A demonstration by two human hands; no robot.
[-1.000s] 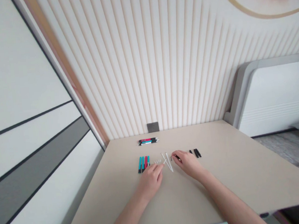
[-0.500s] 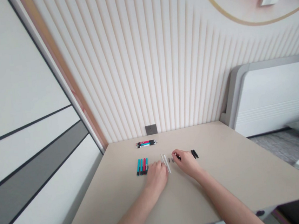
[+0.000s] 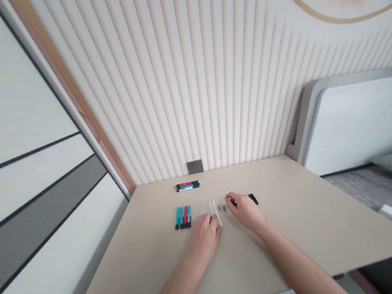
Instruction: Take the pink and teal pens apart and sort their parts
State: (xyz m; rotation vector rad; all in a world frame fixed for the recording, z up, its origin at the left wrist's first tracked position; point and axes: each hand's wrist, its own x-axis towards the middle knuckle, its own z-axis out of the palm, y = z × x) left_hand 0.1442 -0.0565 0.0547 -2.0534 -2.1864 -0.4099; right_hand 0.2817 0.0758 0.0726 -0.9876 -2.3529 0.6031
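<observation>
My left hand (image 3: 204, 231) lies low over the table, thumb apart from the bent fingers, its fingertips at the slim white pen refills (image 3: 214, 210). Short pale pieces (image 3: 201, 213) show just beyond its knuckles. My right hand (image 3: 242, 209) is closed in a pinch around a small black pen part (image 3: 233, 202), mostly hidden by the fingers. Between the hands lie small dark metal-looking pieces (image 3: 224, 208), perhaps springs. Further black pen parts (image 3: 253, 199) rest just right of my right hand. Left of my left hand, blue and red pen barrels (image 3: 182, 216) stand side by side in a row.
Several assembled pens (image 3: 188, 185) lie together toward the back of the beige table (image 3: 151, 257). Behind it rises a ribbed wall with a dark socket (image 3: 194, 166). A white cabinet (image 3: 33, 218) borders the left, and a bed headboard (image 3: 353, 122) the right.
My left hand has shifted slightly back toward me, uncovering the short pale pieces and more of the barrels. My right hand keeps its pinch. The whole view has shifted a little.
</observation>
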